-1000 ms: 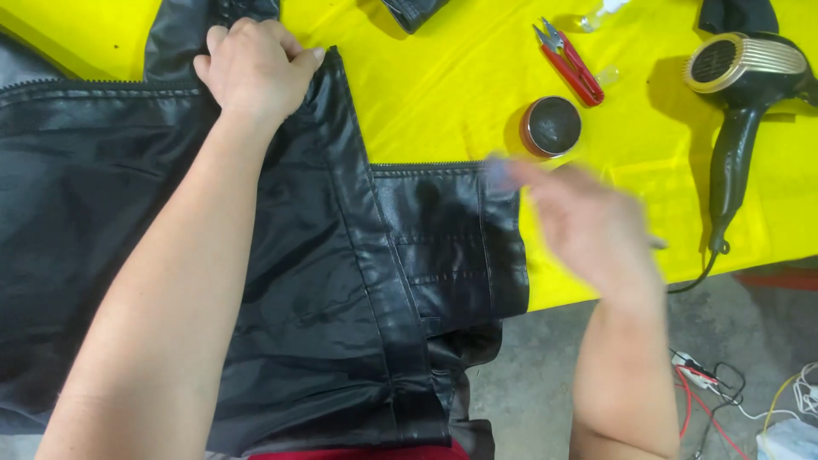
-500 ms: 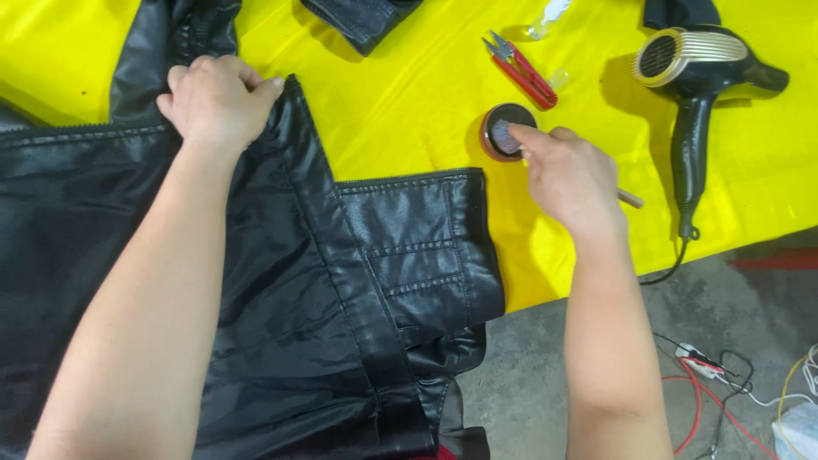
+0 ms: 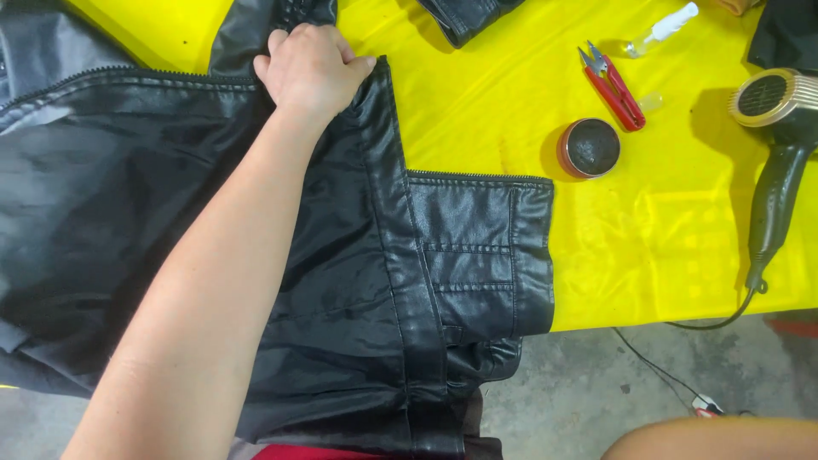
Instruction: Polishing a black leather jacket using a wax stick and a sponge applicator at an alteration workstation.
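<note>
Our left hand (image 3: 308,70) pinches the black jacket (image 3: 358,281) flat with curled fingers. The open polish tin (image 3: 590,147) waits, untouched; we cannot see our right hand's fingers.

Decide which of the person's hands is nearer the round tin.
Left. The left hand grips the black jacket, left of the round tin; the right hand is out of view, only forearm at the bottom edge.

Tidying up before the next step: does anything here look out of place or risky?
The jacket hangs over the table edge, its lower part bunched. The tin sits open. The dryer cord dangles to the floor. Nothing looks spilled.
</note>
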